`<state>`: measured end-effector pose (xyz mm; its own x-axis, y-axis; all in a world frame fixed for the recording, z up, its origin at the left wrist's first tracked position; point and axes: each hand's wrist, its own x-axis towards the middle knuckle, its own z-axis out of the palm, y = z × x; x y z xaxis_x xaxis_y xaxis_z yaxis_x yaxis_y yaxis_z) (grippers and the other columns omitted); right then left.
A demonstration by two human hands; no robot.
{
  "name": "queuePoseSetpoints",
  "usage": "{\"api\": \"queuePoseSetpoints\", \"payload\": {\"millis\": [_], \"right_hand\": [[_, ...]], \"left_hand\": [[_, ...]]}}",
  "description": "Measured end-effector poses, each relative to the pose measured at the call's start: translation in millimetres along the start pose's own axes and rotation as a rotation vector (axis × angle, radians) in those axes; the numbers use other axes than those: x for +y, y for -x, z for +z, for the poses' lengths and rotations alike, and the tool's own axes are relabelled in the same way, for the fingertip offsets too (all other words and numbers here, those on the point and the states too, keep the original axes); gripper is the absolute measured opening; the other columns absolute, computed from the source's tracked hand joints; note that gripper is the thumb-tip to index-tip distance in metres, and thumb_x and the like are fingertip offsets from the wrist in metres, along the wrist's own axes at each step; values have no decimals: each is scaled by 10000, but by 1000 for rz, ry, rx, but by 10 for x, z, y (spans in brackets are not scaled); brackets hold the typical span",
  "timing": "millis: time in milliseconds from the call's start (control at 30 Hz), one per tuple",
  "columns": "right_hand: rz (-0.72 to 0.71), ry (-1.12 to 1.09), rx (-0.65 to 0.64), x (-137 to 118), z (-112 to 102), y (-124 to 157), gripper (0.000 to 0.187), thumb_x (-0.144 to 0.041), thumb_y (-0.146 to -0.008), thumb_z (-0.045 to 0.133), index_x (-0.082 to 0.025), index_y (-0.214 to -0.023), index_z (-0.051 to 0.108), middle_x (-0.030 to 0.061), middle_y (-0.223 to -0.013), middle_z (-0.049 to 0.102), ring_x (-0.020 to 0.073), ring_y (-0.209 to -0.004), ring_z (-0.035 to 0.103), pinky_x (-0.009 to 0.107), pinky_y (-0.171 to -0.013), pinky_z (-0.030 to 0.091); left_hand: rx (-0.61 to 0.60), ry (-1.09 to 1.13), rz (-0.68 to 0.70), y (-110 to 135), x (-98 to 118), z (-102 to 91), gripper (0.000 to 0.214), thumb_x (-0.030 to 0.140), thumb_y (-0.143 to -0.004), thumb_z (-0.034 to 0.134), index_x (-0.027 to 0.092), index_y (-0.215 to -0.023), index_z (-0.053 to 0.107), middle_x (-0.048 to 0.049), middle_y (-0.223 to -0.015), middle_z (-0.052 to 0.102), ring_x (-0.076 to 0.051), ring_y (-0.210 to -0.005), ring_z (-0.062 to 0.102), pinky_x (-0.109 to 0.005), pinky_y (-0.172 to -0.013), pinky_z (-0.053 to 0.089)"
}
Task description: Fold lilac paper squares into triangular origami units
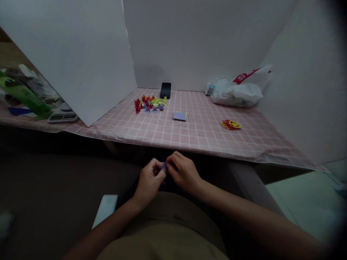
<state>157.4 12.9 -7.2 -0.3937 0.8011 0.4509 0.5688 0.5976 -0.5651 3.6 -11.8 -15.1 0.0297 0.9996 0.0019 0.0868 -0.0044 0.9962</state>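
My left hand and my right hand meet over my lap, below the table's front edge. Both pinch a small purple piece of paper between their fingertips. On the pink checked tablecloth lies a heap of several small folded paper shapes in red, orange, yellow and purple. A small stack of purple paper squares with a yellow edge lies to the right of that heap.
A black phone lies at the back. A white plastic bag sits back right, red and yellow paper cut-outs in front of it. White boards wall the table. A calculator and green packaging lie at the left.
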Motion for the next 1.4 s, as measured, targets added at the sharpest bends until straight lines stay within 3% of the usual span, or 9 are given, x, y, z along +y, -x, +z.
{"api": "queuePoseSetpoints", "payload": {"millis": [267,600,900,1400], "right_hand": [[-40,63,22,32,48,11,104,-147,-910,488,-198,-846,552,54,-823,610,180,-729,579,289,-644,434],[-188,269,42,72,88,42,218,-145,-951,422,-195,-793,563,70,-740,620,185,-675,563,301,-621,434],[-136,128,71,15,35,32,142,-172,-964,451,-179,-905,580,87,-821,646,195,-740,611,305,-674,484],[-208,197,142,57,85,37,146,-108,-901,491,-168,-801,580,68,-742,625,185,-663,586,293,-614,452]], "left_hand": [[19,53,-27,-19,-6,5,249,368,-796,692,163,-722,572,21,-657,588,-110,-522,572,-205,-470,478],[35,96,-39,-28,-29,13,238,356,-793,693,165,-726,567,21,-668,591,-119,-526,595,-223,-478,505],[45,11,-14,-9,12,27,178,303,-805,662,165,-730,577,15,-683,602,-119,-553,586,-220,-502,501],[40,-25,-18,-18,4,40,157,294,-799,650,167,-737,581,11,-694,611,-131,-588,587,-228,-514,517]]}}
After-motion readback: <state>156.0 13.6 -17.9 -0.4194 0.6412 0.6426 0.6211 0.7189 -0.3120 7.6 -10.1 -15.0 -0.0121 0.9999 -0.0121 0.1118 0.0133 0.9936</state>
